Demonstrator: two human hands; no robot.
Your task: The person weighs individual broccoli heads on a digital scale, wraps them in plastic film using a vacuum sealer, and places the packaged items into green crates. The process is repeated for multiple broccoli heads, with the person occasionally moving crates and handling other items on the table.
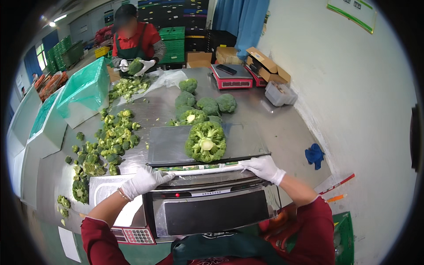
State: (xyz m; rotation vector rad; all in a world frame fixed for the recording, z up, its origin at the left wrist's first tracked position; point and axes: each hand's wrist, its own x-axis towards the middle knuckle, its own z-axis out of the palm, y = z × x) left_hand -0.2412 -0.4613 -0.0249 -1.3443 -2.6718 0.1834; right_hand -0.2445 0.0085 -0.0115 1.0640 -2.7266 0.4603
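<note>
Both my hands wear white gloves. My left hand [144,181] and my right hand [264,169] grip the two ends of a stretch of clear plastic film [212,175], drawn across a film wrapping machine [215,213] in front of me. A roll with a green printed strip [195,167] lies just beyond the film. On the machine's dark plate [167,144] a broccoli head [206,141] rests stem up, beyond the film. Several more broccoli heads [208,105] stand behind it.
Broccoli florets [116,139] spread over the left of the steel table [291,132]. A red scale [138,235] sits left of the machine; another [233,78] bears a phone. A co-worker [135,43] trims broccoli across the table. A blue cloth [314,155] lies by the right wall.
</note>
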